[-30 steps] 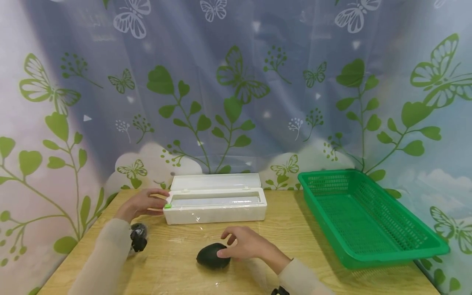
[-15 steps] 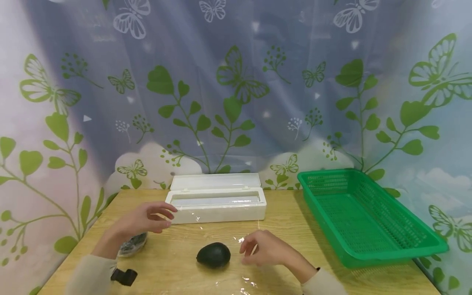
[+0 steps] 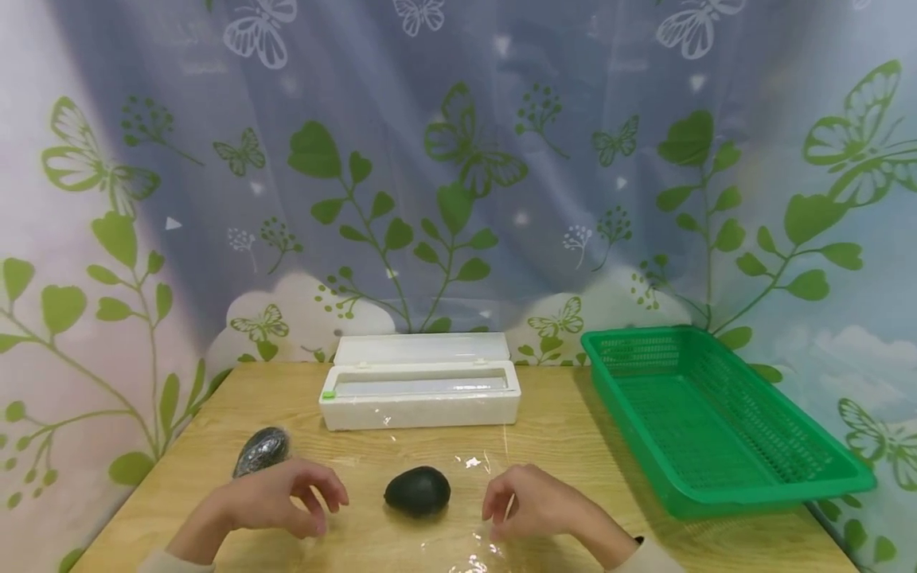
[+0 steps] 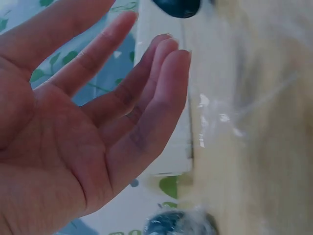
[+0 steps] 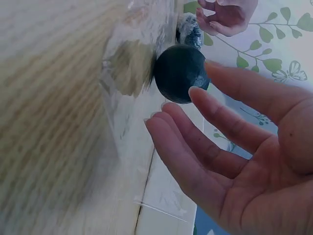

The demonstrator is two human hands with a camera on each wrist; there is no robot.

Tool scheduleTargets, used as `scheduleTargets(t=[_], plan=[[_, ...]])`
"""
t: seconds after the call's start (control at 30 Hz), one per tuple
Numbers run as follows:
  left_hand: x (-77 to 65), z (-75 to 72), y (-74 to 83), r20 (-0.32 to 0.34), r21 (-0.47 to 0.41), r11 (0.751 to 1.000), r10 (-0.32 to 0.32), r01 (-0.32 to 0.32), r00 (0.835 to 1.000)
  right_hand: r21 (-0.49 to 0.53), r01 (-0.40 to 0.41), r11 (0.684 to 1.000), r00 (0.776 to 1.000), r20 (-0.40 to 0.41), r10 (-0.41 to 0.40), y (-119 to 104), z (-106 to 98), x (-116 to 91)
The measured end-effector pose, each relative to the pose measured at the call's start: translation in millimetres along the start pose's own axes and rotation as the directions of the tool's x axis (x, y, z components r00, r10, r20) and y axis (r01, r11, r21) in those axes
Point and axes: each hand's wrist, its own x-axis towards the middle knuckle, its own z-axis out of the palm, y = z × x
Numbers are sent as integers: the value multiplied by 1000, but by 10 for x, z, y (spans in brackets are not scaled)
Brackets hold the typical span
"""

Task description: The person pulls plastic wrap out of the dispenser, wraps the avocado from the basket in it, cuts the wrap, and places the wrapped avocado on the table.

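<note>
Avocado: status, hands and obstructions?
Left hand, right hand: empty, loosely curled. Avocado: between them, untouched. Clear film spread about it; nothing seen blocking either hand.

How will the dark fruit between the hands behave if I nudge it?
The dark fruit will probably roll, being rounded; its narrower end may make it curve. Its smooth-looking skin could be slightly slippery. The clear film near it looks thin and might crumple.

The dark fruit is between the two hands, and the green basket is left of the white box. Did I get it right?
Almost! The green basket is right of the white box, not left, as the head view shows. The dark fruit is indeed between the left hand and the right hand.
</note>
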Motion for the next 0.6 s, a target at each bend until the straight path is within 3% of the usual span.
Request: scheduleTargets(t=[0.13, 0.3, 0.5, 0.6], plan=[[-23, 98, -86, 31, -32, 997, -66, 67, 997, -20, 14, 1000, 999, 35, -13, 15, 49, -58], [22, 198, -183, 71, -81, 994, -73, 79, 995, -107, -3, 994, 998, 65, 10, 1, 124, -85], [59, 235, -191, 70, -37, 994, -98, 101, 993, -173, -33, 984, 991, 119, 54, 2, 190, -65], [78, 251, -182, 58, 3, 995, -100, 100, 993, -266, 0, 964, 988, 150, 42, 12, 218, -53]])
